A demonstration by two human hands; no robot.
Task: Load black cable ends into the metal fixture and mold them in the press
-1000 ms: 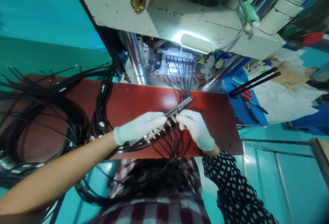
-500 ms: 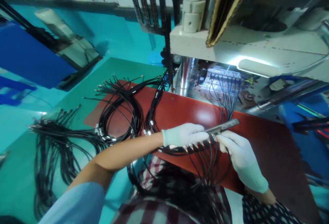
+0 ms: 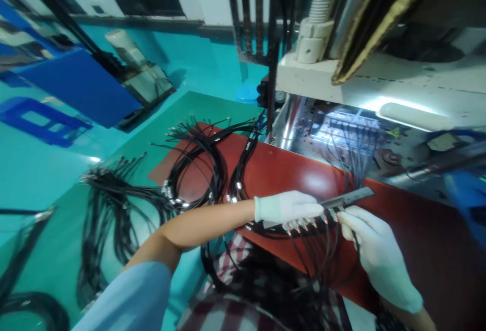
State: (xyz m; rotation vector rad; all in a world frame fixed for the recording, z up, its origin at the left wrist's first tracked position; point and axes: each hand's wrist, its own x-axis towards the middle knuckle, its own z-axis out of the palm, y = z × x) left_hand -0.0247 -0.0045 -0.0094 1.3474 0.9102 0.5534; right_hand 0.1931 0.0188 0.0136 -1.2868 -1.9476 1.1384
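Observation:
My left hand [image 3: 290,207], in a white glove, holds a narrow grey metal bar [image 3: 359,197] slanting over the red board. Its fingers lie together along the bar. A row of wire ends with small metallic connectors [image 3: 307,224] sticks out along the bar's near side, and their black cables [image 3: 309,257] hang down toward my lap. My right hand [image 3: 375,245], gloved too, is closed at the right end of this row, thumb and fingers pinched on a cable end. The fingertips partly hide that end.
Coiled black cables [image 3: 220,169] rest on the red board [image 3: 292,164]; another bundle [image 3: 110,219] lies on the green table [image 3: 182,106]. Behind stands a press with a white beam [image 3: 311,75], a lit clear fixture [image 3: 341,128] and thin cables [image 3: 355,164]. A blue stool [image 3: 41,118] is at left.
The view has swung left, so everything sits further right and slightly lower in the picture. Both hands keep their places at the bar and the row of connectors.

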